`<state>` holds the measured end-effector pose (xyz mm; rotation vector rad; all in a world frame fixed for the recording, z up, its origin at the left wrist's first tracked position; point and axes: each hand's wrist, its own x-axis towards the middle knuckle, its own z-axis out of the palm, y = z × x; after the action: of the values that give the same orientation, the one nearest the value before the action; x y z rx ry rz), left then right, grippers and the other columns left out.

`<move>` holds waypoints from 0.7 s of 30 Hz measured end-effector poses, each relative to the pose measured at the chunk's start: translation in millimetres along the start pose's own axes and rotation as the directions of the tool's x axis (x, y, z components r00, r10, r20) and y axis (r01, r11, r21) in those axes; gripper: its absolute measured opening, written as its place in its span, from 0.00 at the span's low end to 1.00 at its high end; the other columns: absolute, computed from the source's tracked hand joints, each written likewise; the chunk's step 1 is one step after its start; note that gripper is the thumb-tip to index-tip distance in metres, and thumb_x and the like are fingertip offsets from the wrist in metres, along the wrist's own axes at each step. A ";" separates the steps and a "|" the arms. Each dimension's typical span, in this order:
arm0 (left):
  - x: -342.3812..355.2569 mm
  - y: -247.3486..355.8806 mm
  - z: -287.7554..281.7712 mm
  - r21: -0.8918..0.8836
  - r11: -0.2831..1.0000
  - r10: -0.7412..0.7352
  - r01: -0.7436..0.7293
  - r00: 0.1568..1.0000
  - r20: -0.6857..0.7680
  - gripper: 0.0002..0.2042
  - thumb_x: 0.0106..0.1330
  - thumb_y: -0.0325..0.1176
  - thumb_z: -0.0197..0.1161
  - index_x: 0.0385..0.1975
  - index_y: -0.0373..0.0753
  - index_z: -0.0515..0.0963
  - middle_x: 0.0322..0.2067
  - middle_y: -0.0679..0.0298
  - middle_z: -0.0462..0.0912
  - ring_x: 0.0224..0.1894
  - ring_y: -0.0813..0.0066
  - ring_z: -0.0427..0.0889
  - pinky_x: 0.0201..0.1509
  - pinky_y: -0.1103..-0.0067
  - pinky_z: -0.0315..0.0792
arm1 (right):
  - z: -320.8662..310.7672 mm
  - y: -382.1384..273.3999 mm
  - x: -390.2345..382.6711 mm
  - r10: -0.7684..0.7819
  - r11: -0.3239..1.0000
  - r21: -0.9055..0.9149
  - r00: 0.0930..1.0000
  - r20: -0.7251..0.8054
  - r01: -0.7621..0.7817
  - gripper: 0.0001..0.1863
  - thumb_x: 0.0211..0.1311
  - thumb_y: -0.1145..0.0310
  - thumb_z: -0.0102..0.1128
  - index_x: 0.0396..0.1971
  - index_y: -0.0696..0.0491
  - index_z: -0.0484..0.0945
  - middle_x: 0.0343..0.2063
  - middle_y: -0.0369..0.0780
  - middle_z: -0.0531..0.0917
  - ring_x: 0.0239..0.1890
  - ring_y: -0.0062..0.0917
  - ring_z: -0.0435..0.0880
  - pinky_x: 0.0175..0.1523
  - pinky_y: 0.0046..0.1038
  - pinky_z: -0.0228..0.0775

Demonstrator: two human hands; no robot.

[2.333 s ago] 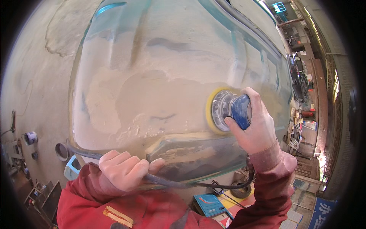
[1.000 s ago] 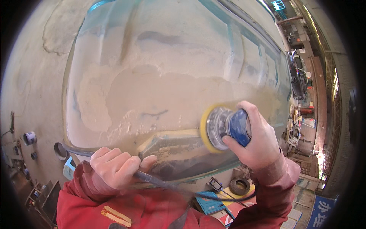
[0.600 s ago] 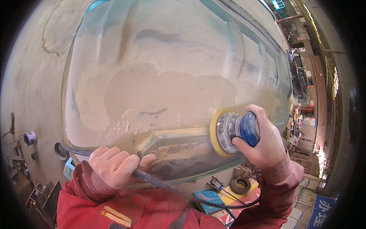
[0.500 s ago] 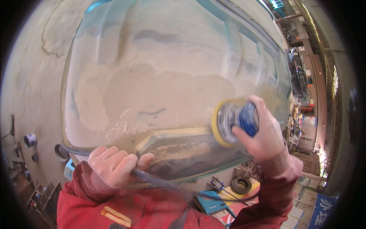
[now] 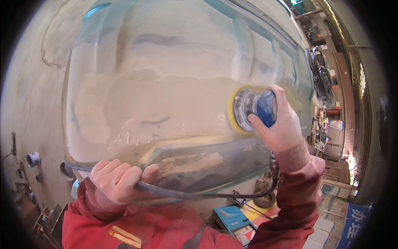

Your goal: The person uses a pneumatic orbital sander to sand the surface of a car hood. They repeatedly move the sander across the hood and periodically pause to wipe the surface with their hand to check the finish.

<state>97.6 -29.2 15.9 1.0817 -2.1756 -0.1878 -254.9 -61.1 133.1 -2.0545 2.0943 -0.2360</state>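
Note:
My right hand (image 5: 285,129) is wrapped round the blue head of an orbital air sander (image 5: 245,107). The sander's yellow-edged disc is tipped against a large pale-green vehicle panel (image 5: 174,99) smeared with beige filler. From the sander a black air hose (image 5: 199,196) loops down and runs left into my left hand (image 5: 118,180), whose fingers are closed round it near the panel's lower left. Whitish dust coats both hands. Below the filler a recessed dark strip (image 5: 199,164) crosses the panel, with patchy beige residue on it.
Behind the hose lie a blue case (image 5: 233,218) and a tyre (image 5: 265,200). A dark car (image 5: 320,74) stands at the far right, near shelving with clutter. On the left floor are a small tin (image 5: 34,159) and dark tools.
The sander in my right hand has moved up and slightly left across the filler. The hose now hangs in a clear loop below it. My left hand keeps its grip.

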 end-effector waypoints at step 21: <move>1.4 -0.6 -3.8 0.000 1.000 -0.013 0.013 0.998 0.057 0.17 0.52 0.31 0.78 0.19 0.44 0.70 0.11 0.68 0.65 0.12 0.69 0.65 0.19 0.74 0.55 | -2.1 9.0 6.6 0.009 0.998 -0.055 1.000 -0.012 -0.010 0.37 0.55 0.65 0.76 0.63 0.54 0.68 0.43 0.56 0.83 0.47 0.58 0.83 0.51 0.47 0.76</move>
<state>99.9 -29.9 19.3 1.1023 -2.2196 -0.2281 -264.3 -67.5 132.6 -2.0787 2.1401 -0.1917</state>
